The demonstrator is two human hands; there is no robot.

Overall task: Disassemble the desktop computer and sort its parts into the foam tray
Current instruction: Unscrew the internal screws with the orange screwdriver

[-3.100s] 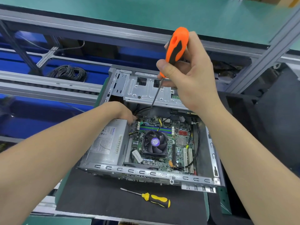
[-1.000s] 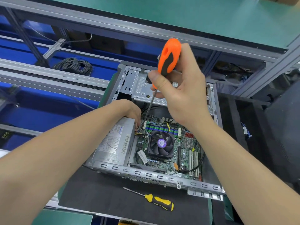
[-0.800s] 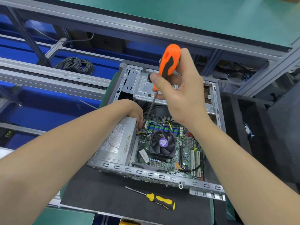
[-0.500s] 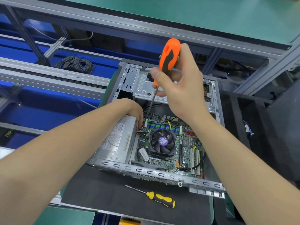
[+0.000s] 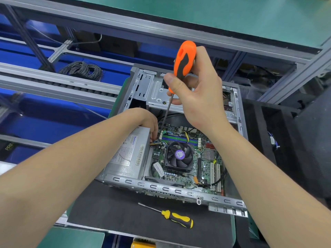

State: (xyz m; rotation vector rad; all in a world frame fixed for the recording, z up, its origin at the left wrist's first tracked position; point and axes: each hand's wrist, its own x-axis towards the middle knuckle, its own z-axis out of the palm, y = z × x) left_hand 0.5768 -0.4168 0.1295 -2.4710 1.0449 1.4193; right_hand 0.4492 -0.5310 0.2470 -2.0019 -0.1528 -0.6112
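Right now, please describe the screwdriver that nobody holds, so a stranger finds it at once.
Find the open computer case on the black mat. On the mat's bare strip nearest the person lies a loose screwdriver. Its handle is yellow and black, unlike the orange screwdriver gripped in the right hand.

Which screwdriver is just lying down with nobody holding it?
The yellow-handled screwdriver, lying on the black mat in front of the computer case. The orange-handled screwdriver stands nearly upright, gripped by the right hand.

bare metal case (image 5: 179,189), matt black mat (image 5: 125,212) (foam-like)
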